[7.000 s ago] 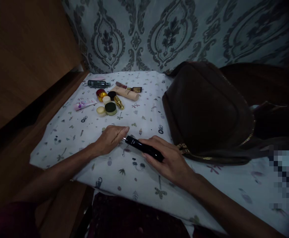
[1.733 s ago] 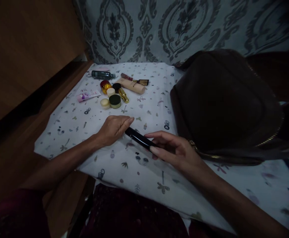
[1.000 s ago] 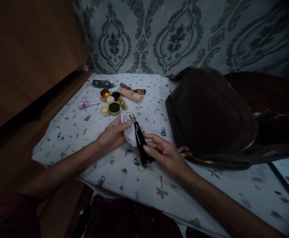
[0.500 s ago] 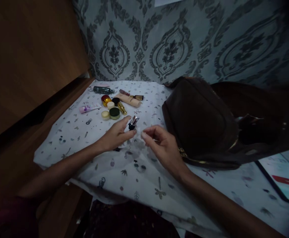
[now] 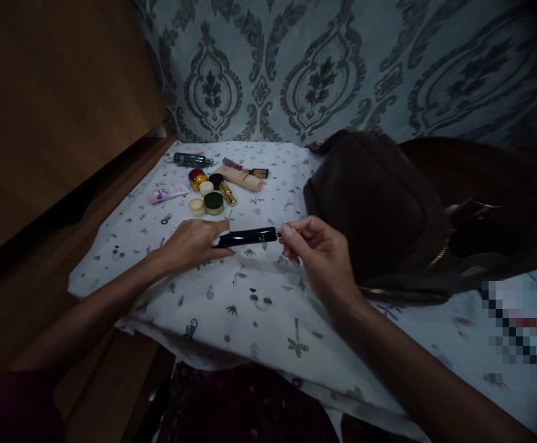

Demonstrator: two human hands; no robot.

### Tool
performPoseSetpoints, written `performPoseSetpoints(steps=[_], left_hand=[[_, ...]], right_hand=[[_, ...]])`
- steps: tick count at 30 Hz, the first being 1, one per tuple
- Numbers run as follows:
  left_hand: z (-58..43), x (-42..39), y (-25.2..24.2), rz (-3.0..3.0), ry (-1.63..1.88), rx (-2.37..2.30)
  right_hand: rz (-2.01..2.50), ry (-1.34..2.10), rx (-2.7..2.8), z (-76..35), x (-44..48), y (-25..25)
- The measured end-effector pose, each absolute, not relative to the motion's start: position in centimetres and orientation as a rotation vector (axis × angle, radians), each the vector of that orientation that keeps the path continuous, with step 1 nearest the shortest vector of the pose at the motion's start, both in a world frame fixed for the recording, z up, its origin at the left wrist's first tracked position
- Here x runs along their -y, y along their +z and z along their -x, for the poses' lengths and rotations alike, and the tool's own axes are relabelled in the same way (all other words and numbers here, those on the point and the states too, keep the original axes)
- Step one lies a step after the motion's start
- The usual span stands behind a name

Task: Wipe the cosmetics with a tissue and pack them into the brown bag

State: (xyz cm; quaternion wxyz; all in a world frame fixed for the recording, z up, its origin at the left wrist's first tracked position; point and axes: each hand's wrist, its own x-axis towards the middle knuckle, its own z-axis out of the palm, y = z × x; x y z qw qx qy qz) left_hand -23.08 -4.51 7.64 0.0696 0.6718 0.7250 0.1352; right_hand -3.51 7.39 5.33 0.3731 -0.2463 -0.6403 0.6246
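Observation:
Between my two hands a glossy black cosmetic tube [image 5: 248, 237] lies nearly level above the cloth, with small pale lettering near its right end. My left hand [image 5: 193, 246] is closed around its left end, a bit of white tissue [image 5: 222, 234] showing at the fingers. At the other end, my right hand [image 5: 317, 255] pinches the narrow silvery tip [image 5: 280, 232] between thumb and fingers. Beyond my left hand stand a dark-lidded jar [image 5: 213, 203], a pale yellow jar [image 5: 197, 207] and a gold tube [image 5: 227, 193].
An amber jar with a red lid [image 5: 198, 179], a beige tube [image 5: 243, 179], a dark green bottle [image 5: 192, 160] and a pink-and-white tube [image 5: 167, 194] lie on the patterned cloth [image 5: 259, 332]. A brown bag [image 5: 374, 209] stands at right. Wooden furniture [image 5: 65, 80] borders the left.
The black tube has turned from pointing up in my left hand to lying crosswise. My right hand has moved onto its silvery end. The view has shifted slightly.

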Motion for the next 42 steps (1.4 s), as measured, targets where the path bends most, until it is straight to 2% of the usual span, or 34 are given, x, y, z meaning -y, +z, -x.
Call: performPoseSetpoints(steps=[7,12,14,17,21,25,30,34,42], left_hand=[[26.0,4.8,8.6,-2.000,0.510,-2.330],[23.0,4.3,8.7,-2.250,0.955,-2.522],[20.5,3.7,8.0,-2.612,0.801,-2.317],[17.3,2.6,6.7,-2.927,0.371,-2.126],[17.3,1.8,6.1,-2.853,0.057,-2.227],[20.5,2.3,7.2,-2.722,-0.144,-2.326],[23.1,3.5,8.3,-2.517,-0.152,-2.422],[23.6,3.7,8.4,-2.398,-0.114,-2.325],[22.8,3.8,8.4,-2.539,0.004,-2.169]], right_hand=[[0.687,1.661,1.509,3.5,-7.5,5.3],[0.750,1.657,1.484,3.5,-7.3,5.1],[0.724,1.637,1.537,3.6,-7.1,4.8],[0.646,1.648,1.579,3.5,-6.7,4.4],[0.626,1.808,1.545,3.4,-6.4,4.1],[0.639,1.794,1.554,3.4,-6.5,4.7],[0.644,1.819,1.503,3.5,-6.9,5.0],[0.631,1.853,1.520,3.5,-7.0,4.7],[0.499,1.814,1.647,3.2,-6.8,5.0]])
